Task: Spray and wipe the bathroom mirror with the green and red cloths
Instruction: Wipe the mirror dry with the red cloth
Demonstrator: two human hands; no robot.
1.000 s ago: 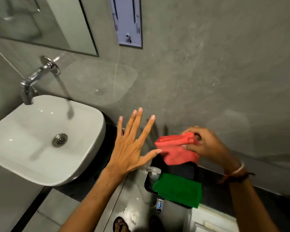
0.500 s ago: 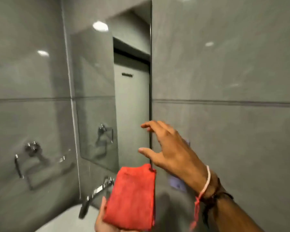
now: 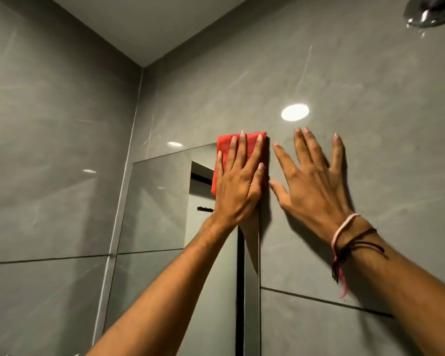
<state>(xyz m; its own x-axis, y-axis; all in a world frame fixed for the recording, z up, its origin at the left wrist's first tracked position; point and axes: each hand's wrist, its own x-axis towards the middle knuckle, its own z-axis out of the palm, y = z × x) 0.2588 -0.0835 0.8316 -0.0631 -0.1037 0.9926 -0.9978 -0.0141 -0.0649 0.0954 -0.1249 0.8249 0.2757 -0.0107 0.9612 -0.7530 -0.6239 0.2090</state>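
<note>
view: head-worn, single | facing: forward, tilted up toward wall (image 3: 370, 176) and ceiling (image 3: 152, 27) corner | range: near mirror (image 3: 159, 201)

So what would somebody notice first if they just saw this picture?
The bright red cloth jumps out first, pressed flat by the left hand over the top right corner of the mirror. Right beside it, the right hand lies spread on the grey wall, with strings tied round its wrist. A round glare of light shines on the wall just above that hand.
</note>
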